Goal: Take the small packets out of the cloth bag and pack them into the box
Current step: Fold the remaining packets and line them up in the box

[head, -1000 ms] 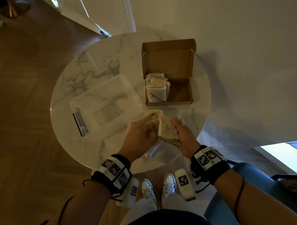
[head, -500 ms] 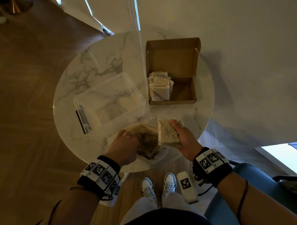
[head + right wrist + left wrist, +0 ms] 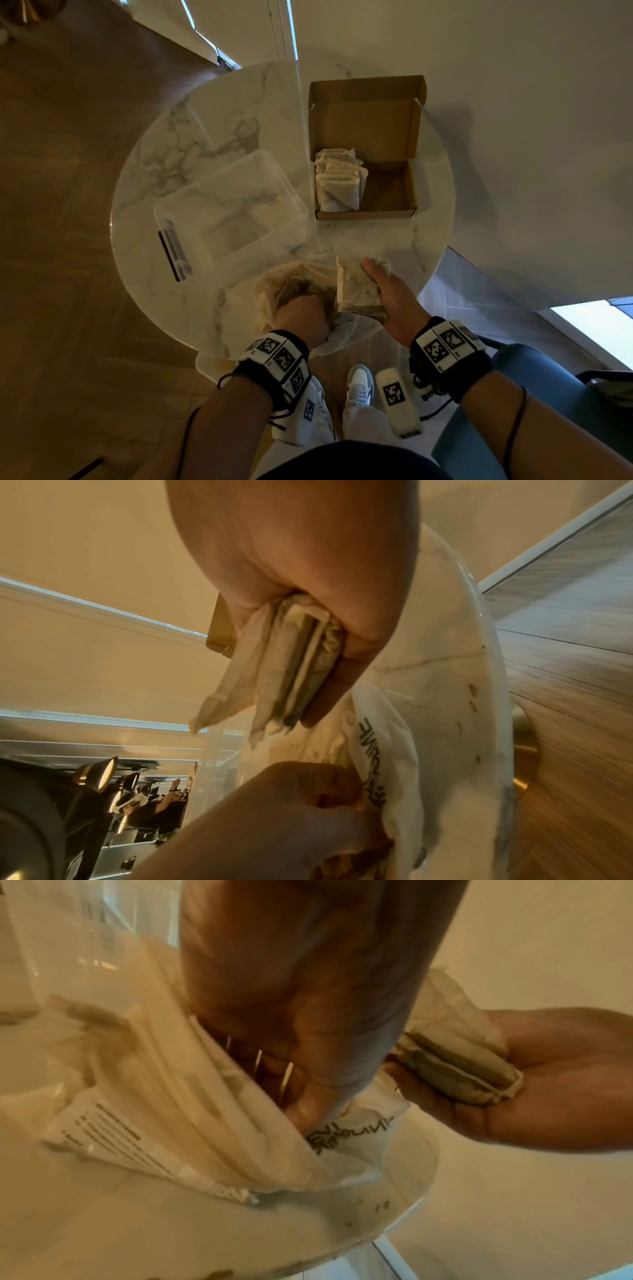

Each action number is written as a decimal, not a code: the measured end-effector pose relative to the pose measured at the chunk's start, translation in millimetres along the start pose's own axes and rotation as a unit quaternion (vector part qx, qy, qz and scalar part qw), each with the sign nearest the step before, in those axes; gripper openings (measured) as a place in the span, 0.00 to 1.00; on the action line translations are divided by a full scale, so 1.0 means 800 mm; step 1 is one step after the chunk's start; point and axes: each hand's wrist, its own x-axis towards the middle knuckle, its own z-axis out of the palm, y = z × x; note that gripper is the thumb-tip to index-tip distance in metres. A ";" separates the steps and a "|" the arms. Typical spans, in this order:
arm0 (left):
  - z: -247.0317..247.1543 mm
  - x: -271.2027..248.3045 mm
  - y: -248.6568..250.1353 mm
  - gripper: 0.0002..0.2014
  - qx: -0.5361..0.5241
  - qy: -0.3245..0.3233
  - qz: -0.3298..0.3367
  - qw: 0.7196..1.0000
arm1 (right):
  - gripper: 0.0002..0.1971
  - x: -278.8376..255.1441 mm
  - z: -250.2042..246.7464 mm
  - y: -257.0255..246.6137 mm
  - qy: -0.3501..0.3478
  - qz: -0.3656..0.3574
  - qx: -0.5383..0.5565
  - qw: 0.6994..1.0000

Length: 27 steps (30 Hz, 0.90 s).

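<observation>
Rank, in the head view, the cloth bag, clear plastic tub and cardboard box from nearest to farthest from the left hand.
1. Cloth bag: the left hand is inside its mouth.
2. Clear plastic tub: just beyond, slightly left.
3. Cardboard box: far side, to the right.

Left hand (image 3: 303,317) plunged downward, fingers hidden, seemingly curled. Right hand (image 3: 394,298) palm inward, thumb and fingers clamped, raised alongside.

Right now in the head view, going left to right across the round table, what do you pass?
Clear plastic bin → cloth bag with the left hand reaching into it → the stack of packets held in the right hand. The cardboard box sits farther back on the table's right side.
</observation>
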 end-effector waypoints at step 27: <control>-0.101 -0.049 0.032 0.12 -0.554 0.154 0.037 0.817 | 0.19 -0.022 0.024 -0.009 0.028 0.006 -0.087 0.996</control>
